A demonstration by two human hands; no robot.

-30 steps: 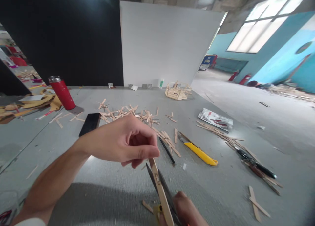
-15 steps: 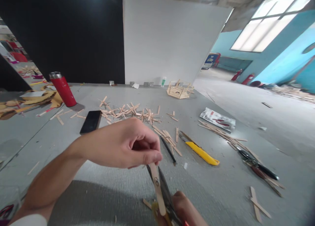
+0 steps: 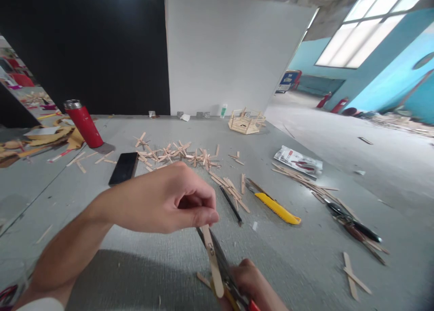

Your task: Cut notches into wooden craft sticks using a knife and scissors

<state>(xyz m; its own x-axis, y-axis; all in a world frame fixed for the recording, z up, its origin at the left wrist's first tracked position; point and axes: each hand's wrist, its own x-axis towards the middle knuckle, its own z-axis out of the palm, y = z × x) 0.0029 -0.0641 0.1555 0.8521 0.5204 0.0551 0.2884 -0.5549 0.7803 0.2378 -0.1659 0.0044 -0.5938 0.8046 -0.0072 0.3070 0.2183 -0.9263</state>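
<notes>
My left hand (image 3: 169, 198) pinches the upper end of a flat wooden craft stick (image 3: 214, 266) that has a small dark mark on it. The stick slants down toward me over the dark blades of the scissors (image 3: 222, 256). In my right hand (image 3: 252, 279), at the bottom edge, are the scissors' handles, which show red and yellow. Whether the blades touch the stick I cannot tell. Under them lies another piece of stick (image 3: 203, 280) on the table.
Beyond my hands lie a black pencil (image 3: 231, 204), a yellow utility knife (image 3: 276, 208) and a pile of sticks (image 3: 169, 153). Left are a phone (image 3: 124, 168) and a red bottle (image 3: 83, 123). A wooden stick frame (image 3: 246, 122) stands far back; pliers (image 3: 352, 220) lie right.
My left hand, the stick and the scissors have shifted slightly left in view. The whole scene has also slid a little left. My grips look the same.
</notes>
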